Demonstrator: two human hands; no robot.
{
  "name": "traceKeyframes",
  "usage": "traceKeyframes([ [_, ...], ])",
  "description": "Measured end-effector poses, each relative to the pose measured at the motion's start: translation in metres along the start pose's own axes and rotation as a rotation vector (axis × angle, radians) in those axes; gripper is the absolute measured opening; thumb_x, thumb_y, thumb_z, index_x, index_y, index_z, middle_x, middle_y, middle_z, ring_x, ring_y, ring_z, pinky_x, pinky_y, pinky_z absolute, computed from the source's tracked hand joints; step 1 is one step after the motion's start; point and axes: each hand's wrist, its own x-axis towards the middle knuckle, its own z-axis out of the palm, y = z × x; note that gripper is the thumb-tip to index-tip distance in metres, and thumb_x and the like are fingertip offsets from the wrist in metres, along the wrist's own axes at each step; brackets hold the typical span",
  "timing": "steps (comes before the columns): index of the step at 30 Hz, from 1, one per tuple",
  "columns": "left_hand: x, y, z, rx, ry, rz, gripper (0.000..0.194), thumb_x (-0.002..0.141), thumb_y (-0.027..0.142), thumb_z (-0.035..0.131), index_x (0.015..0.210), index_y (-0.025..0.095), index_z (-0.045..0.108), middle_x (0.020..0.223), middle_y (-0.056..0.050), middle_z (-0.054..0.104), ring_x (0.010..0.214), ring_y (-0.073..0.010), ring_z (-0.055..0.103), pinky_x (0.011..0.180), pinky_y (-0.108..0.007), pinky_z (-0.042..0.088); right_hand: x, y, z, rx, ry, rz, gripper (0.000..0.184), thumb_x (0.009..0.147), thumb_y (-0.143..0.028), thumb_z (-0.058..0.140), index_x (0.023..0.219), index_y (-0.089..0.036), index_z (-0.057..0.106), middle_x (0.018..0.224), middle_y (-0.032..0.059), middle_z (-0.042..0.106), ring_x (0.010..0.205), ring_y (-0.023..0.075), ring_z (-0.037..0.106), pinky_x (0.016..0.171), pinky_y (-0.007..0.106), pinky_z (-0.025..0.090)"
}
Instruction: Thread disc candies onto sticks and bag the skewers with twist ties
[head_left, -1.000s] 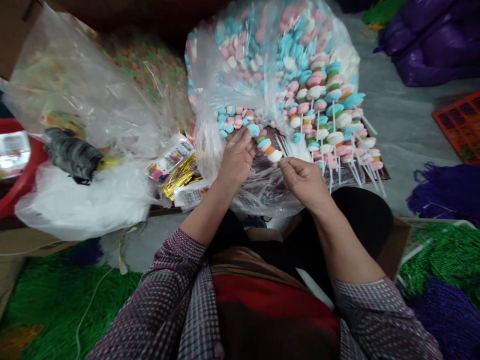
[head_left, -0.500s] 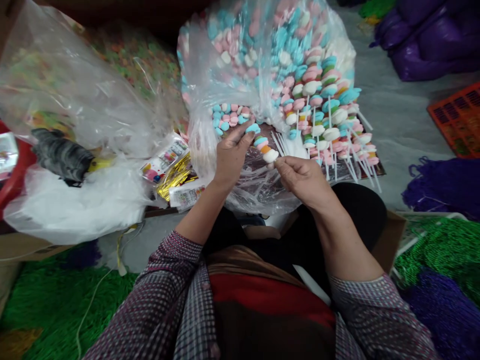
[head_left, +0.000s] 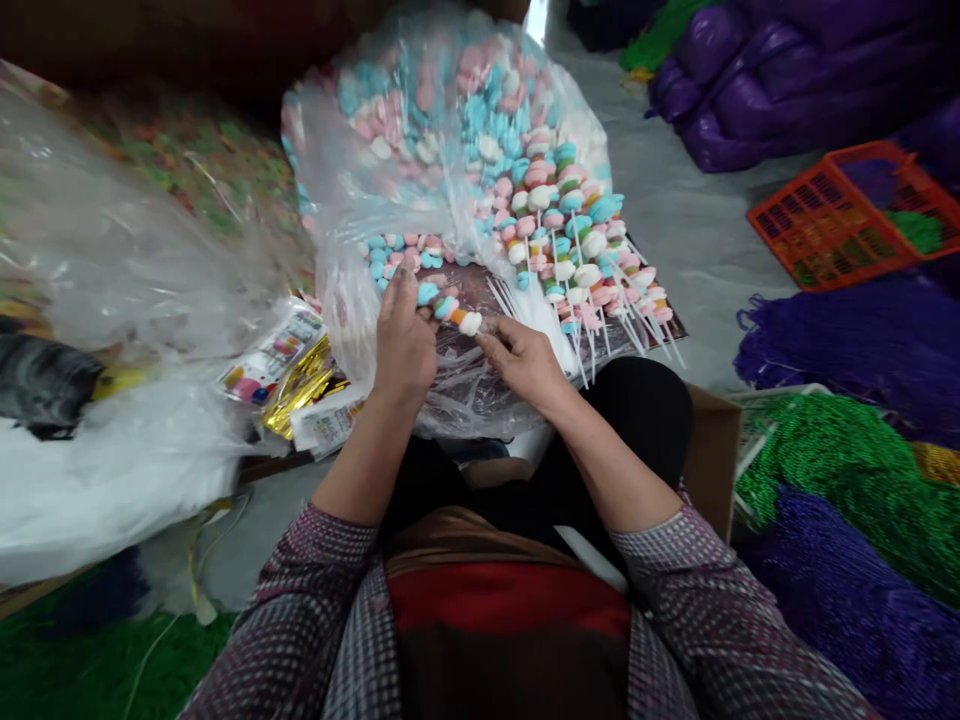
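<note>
My right hand [head_left: 521,357] pinches the white stick of a candy skewer [head_left: 454,312] that carries a white, an orange, a pink and a blue disc. My left hand [head_left: 403,340] has its fingers closed at the skewer's far end, on a blue candy disc [head_left: 426,292]. Both hands rest over a large clear plastic bag [head_left: 375,130] full of loose pink, blue and white candy discs. Just right of my hands lies a pile of finished candy skewers [head_left: 577,250] with their white sticks fanned out.
Clear and white plastic bags [head_left: 112,300] lie at the left, with gold twist ties [head_left: 300,385] and printed labels beside them. An orange crate [head_left: 840,215] stands at the right. Purple bags [head_left: 757,90], purple and green bead strands [head_left: 847,470] surround my lap.
The camera view has swung, so everything sits further left and lower. My left hand has brought a blue disc onto the tip of the skewer; my right hand keeps its pinch on the stick.
</note>
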Motion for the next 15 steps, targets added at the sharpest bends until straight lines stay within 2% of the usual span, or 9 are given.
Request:
traceKeyframes([
  [3,0.0,0.005,0.0,-0.064,-0.009,-0.074,0.022,0.103,0.042,0.058,0.109,0.028,0.074,0.087,-0.001,0.076,0.086,-0.0135,0.073,0.087,-0.025,0.062,0.001,-0.001,0.0,0.105,0.058,0.01,0.015,0.088,-0.036,0.067,0.09,-0.021,0.064,0.073,-0.0018,0.059,0.067,0.0142,0.052,0.067,0.027,0.04],
  [7,-0.012,0.013,0.009,-0.103,0.045,-0.071,0.023,0.106,0.042,0.053,0.112,0.03,0.071,0.08,0.0,0.073,0.08,-0.0119,0.071,0.085,-0.023,0.062,-0.004,-0.006,0.003,0.11,0.108,-0.079,0.021,0.091,-0.037,0.063,0.078,-0.021,0.062,0.073,0.0003,0.062,0.07,0.0143,0.056,0.069,0.027,0.042],
  [9,-0.02,0.015,0.013,-0.097,0.069,-0.05,0.025,0.107,0.045,0.05,0.111,0.03,0.07,0.077,0.001,0.071,0.076,-0.0114,0.071,0.08,-0.021,0.062,-0.009,-0.011,0.005,0.227,0.015,-0.008,0.028,0.093,-0.044,0.059,0.077,-0.021,0.062,0.062,-0.0026,0.057,0.057,0.0119,0.05,0.059,0.026,0.038],
  [12,-0.029,0.014,0.015,-0.076,0.065,-0.044,0.03,0.105,0.054,0.05,0.111,0.031,0.069,0.076,0.002,0.069,0.07,-0.011,0.071,0.071,-0.02,0.06,-0.019,-0.02,0.01,0.538,-0.203,0.222,0.036,0.09,-0.056,0.06,0.085,-0.021,0.062,0.052,-0.0077,0.051,0.037,0.0076,0.033,0.041,0.024,0.023],
  [15,-0.034,0.013,0.012,-0.085,0.038,-0.049,0.039,0.104,0.061,0.046,0.118,0.031,0.067,0.074,0.002,0.069,0.067,-0.0108,0.07,0.063,-0.02,0.057,-0.029,-0.025,0.016,0.712,-0.264,0.312,0.043,0.082,-0.062,0.069,0.087,-0.021,0.059,0.051,-0.009,0.053,0.032,0.0057,0.028,0.037,0.023,0.014],
])
